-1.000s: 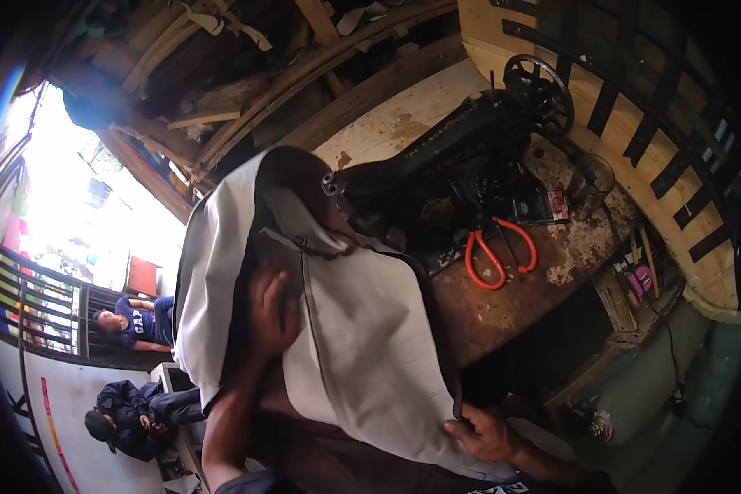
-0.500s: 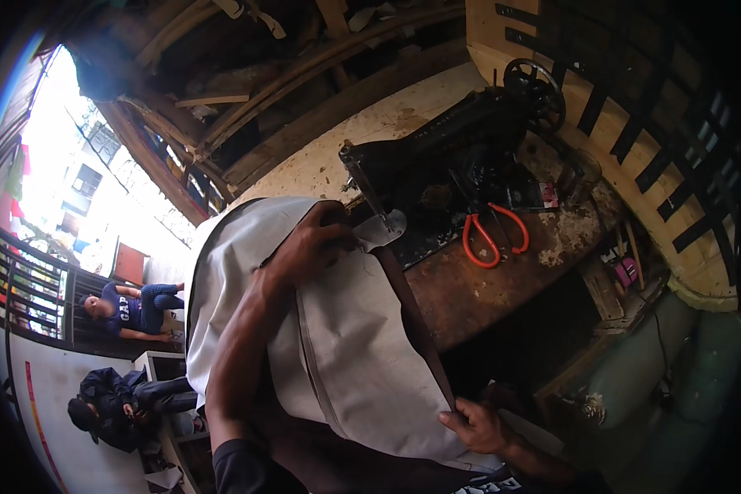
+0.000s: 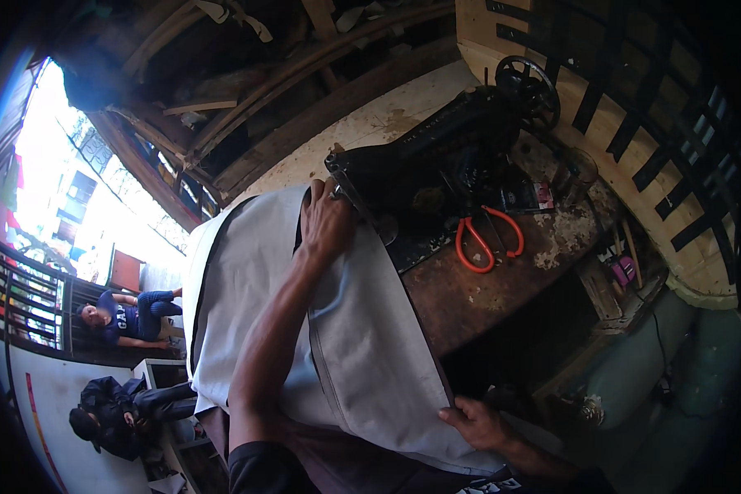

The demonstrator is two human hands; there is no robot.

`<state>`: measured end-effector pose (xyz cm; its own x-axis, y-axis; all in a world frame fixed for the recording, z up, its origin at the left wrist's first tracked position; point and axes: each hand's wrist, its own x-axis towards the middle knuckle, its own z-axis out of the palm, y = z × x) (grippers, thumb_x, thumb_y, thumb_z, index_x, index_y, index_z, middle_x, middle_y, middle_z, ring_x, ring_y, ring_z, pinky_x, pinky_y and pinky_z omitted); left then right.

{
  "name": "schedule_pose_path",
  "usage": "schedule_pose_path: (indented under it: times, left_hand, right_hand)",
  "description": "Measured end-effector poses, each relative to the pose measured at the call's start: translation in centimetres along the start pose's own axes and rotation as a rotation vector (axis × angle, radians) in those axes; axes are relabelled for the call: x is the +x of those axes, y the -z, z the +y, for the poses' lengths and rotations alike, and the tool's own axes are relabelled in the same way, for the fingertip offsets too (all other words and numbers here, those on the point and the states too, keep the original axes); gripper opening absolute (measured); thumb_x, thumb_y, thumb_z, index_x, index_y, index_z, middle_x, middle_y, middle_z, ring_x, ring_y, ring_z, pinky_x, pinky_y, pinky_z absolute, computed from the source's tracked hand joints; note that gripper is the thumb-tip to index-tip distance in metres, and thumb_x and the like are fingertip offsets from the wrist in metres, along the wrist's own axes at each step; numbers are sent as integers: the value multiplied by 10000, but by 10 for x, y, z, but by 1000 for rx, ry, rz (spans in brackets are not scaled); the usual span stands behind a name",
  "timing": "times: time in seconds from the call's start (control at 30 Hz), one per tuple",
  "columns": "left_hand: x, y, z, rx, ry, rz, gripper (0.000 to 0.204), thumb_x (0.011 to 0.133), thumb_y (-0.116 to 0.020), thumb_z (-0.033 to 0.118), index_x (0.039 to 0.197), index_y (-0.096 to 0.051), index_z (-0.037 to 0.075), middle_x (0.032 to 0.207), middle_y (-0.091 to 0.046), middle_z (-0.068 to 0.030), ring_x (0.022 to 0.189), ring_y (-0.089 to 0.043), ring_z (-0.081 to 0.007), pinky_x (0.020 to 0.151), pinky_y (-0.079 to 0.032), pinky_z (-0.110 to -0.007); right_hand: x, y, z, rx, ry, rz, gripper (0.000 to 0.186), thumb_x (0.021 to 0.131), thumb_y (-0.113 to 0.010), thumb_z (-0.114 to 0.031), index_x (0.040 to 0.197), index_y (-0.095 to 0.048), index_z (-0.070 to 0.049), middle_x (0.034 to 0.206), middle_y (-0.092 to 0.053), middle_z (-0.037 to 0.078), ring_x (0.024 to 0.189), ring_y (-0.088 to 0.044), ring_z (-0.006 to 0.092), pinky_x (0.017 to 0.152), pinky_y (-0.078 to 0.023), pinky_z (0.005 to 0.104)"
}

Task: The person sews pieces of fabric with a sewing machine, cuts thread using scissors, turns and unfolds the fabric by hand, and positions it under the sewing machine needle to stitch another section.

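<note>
A large sheet of pale grey material with a seam down it and dark edging lies over my lap and up to the black sewing machine. My left hand is at the machine's needle end, above the material. Its fingers are bent round something at that end, but what they grip is hidden. At the near right, my right hand pinches the dark-edged border of the material between thumb and fingers. Beside the machine bed lie scissors with orange handles, their blades partly in shadow.
The machine stands on a worn wooden table. Its handwheel is at the far right, near a wooden panel with black straps. A small pink object sits in a side compartment. Two people are at the left.
My left hand has lifted off the material and moved farther, to the machine's needle end. The material lies flatter under my left forearm. My right hand keeps its pinch. The view has shifted slightly.
</note>
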<state>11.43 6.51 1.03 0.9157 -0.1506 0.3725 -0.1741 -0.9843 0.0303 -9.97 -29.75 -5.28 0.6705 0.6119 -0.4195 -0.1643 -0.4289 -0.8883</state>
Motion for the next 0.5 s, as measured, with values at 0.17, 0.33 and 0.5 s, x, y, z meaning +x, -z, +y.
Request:
schedule_pose_path:
  times: [0.17,0.33,0.5]
  left_hand:
    - [-31,0,29,-143,288,-179,206,886,-583,99,1066,-647,21,1164,-634,-152,1137,-574,-343,943,-464,-480]
    - [-49,-3,31,-122,56,-135,393,952,-587,213,1310,-573,51,1376,-581,-187,1334,-511,-356,1104,-404,-529]
    - [-34,2,9,-157,207,-342,594,970,-612,426,1401,-479,39,1417,-548,-227,1294,-553,-400,1086,-424,-500]
  right_hand:
    - [0,-4,-8,150,55,47,378,1008,-672,-352,846,-617,-15,630,-542,66,602,-499,93,563,-436,322]
    - [2,-3,1,184,86,66,323,1022,-656,-317,913,-653,-12,670,-587,64,630,-517,83,588,-451,305]
    - [24,14,-14,171,115,163,314,1011,-666,-318,914,-639,-21,679,-599,87,618,-522,100,586,-450,320]
